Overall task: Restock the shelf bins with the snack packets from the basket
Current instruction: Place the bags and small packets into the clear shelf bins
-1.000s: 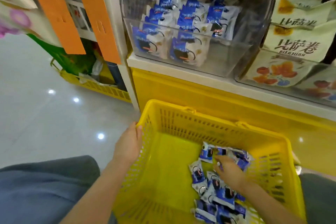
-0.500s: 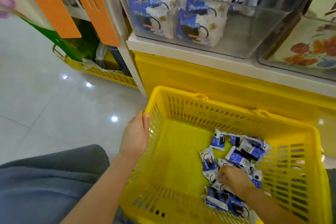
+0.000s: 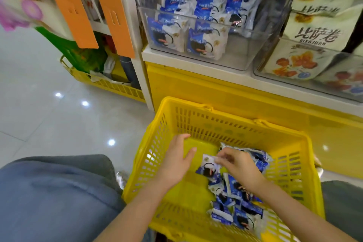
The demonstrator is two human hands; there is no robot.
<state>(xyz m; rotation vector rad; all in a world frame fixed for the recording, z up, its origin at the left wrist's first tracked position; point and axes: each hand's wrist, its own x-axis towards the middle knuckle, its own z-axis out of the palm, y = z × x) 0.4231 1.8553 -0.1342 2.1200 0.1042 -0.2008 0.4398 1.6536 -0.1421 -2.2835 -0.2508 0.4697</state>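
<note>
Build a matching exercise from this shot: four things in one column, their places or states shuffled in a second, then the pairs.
Things
1. left hand
2. right hand
3. clear bin
4. yellow basket

Places or states
a. stands on the white shelf, with shelved packets upright in rows
b. pinches a blue-and-white packet
c. open over the basket's inside, holding nothing
d. sits in front of the shelf, with loose packets heaped at its right side

Pairs: 1-c, 2-b, 3-a, 4-d
</note>
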